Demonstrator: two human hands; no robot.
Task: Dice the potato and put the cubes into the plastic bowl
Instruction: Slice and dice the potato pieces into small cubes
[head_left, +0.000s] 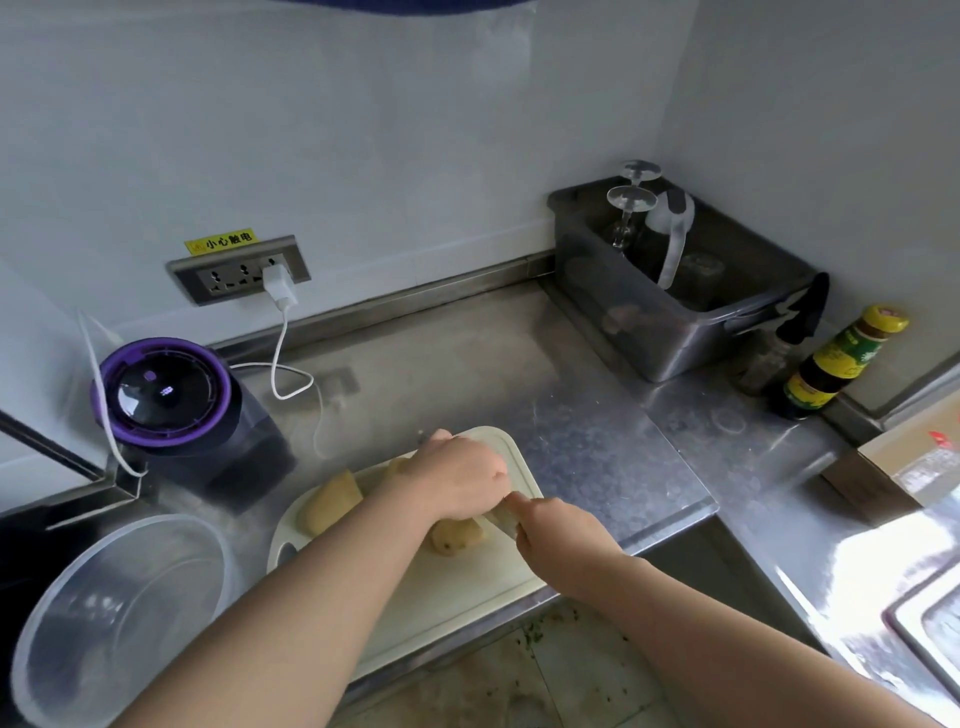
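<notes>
A white cutting board (467, 587) lies at the counter's front edge. On it my left hand (457, 478) presses down on a peeled potato piece (457, 535), which shows below the fingers. My right hand (561, 530) grips a knife handle; the knife blade (501, 514) runs under my left hand, mostly hidden, with its tip (423, 436) showing at the far side. Another peeled potato piece (330, 501) rests at the board's left. The clear plastic bowl (52, 623) stands to the left of the board; I see no cubes in it.
A purple-lidded appliance (171, 395) stands behind the bowl, with a white cable (291, 384) running to the wall socket. A grey bin with glasses (675, 332) and a sauce bottle (836, 364) sit at the back right. A cardboard box (904, 467) is at the right.
</notes>
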